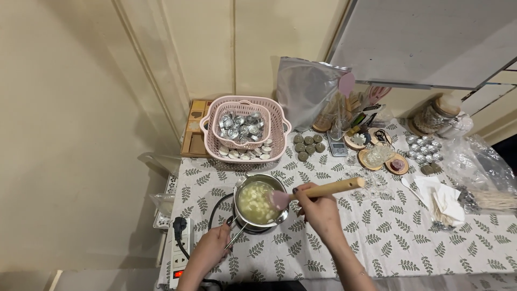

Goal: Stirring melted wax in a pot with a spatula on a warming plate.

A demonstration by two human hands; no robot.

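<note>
A small steel pot (243, 186) of pale yellowish liquid with white lumps sits on a burner near the table's front left. My left hand (214, 245) grips the pot's thin metal handle (237, 236). My right hand (318, 211) holds a spatula by its wooden handle (336, 188). The spatula's pink blade (279, 200) rests at the pot's right rim, over the liquid.
A pink basket (280, 139) of metal tealight cups stands behind the pot. Round green candles (308, 145), a small scale (337, 146), wooden coasters, glass holders, a silver pouch (307, 89) and wicks crowd the back and right. A power strip (179, 253) lies at the table's left edge.
</note>
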